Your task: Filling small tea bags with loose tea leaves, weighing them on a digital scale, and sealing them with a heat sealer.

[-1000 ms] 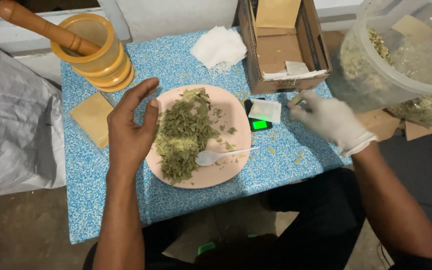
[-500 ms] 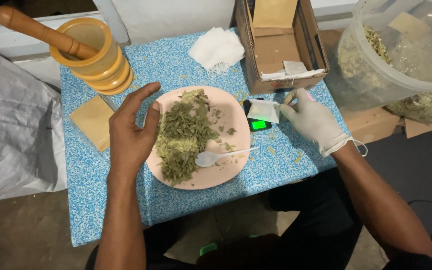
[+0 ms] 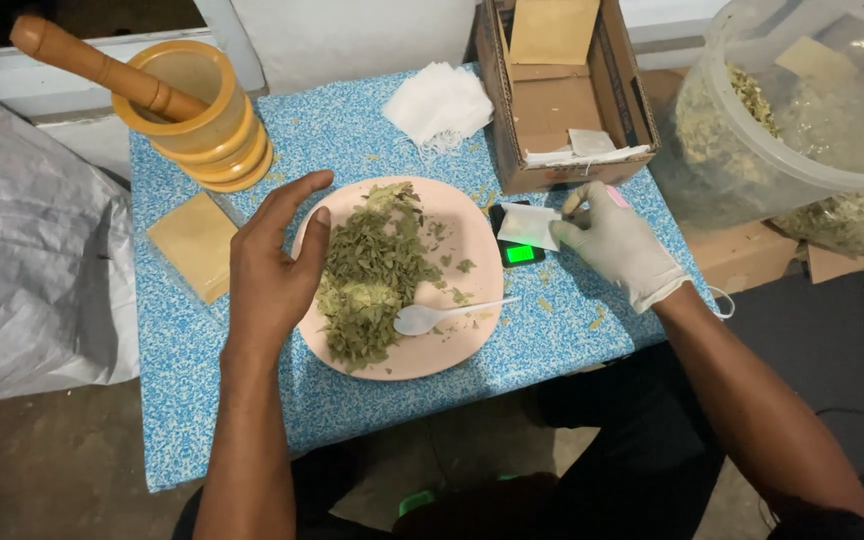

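Note:
A pink plate (image 3: 472, 250) holds a heap of dried green leaves (image 3: 372, 270) and a white plastic spoon (image 3: 432, 316). My bare left hand (image 3: 272, 270) hovers open at the plate's left rim, fingers spread and curved, holding nothing. My right hand (image 3: 617, 245), in a white glove, pinches a small white sachet (image 3: 530, 225) that lies on a little black scale with a green lit display (image 3: 522, 252), just right of the plate.
A yellow mortar with wooden pestle (image 3: 192, 110) stands at the back left, a tan pad (image 3: 192, 245) beside it. A pile of white sachets (image 3: 440, 103) and a cardboard box (image 3: 562, 95) sit at the back. A clear tub of dried leaves (image 3: 802, 120) stands right.
My right hand has moved left onto the sachet on the scale. My left hand has stayed by the plate. The camera shifted slightly.

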